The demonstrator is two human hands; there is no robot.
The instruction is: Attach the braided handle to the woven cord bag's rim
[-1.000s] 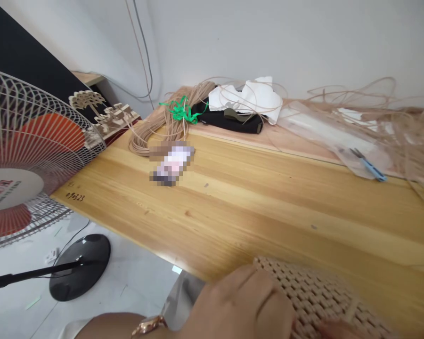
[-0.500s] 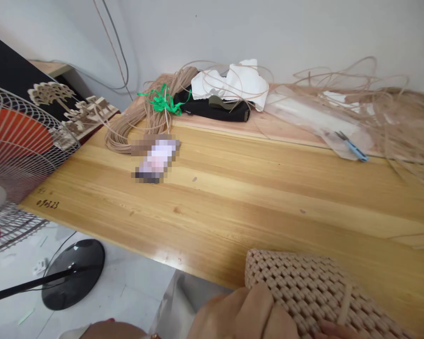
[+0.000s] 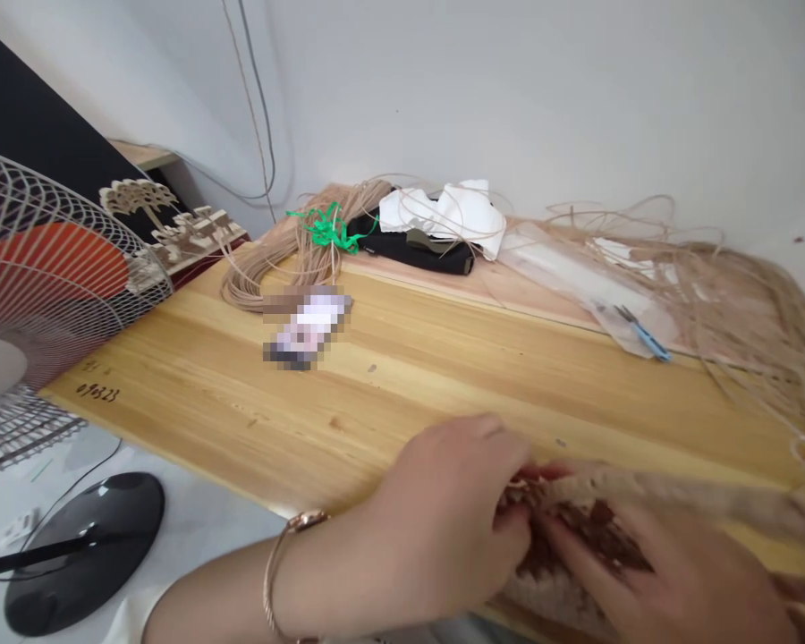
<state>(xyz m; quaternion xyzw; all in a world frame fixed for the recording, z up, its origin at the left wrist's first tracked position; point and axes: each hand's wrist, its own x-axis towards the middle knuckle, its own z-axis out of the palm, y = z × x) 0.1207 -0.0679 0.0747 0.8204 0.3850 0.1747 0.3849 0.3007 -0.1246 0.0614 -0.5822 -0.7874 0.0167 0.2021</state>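
A tan woven piece [image 3: 556,599] lies at the lower right, over the table's near edge, partly hidden by both hands and blurred. My left hand [image 3: 466,510], with a bracelet at the wrist, has its fingers curled around the left end of the piece's rim. Close beside it, my right hand [image 3: 684,572] reaches over the piece, its thumb stretched toward the left hand and its other fingers pressed at the rim. Between the hands, dark gaps and loose strand ends show inside the weave.
The wooden table [image 3: 255,429] holds a blurred-out phone [image 3: 312,331], a coil of tan cord [image 3: 261,268] with green ties, a black pouch [image 3: 416,252], blue-handled snips [image 3: 644,334] and loose tan strands [image 3: 744,304]. A fan [image 3: 54,286] stands left.
The view has shifted. My left hand has come up from the bottom edge onto the rim, and my right hand shows more fully. The woven piece has been turned and its opening now shows.
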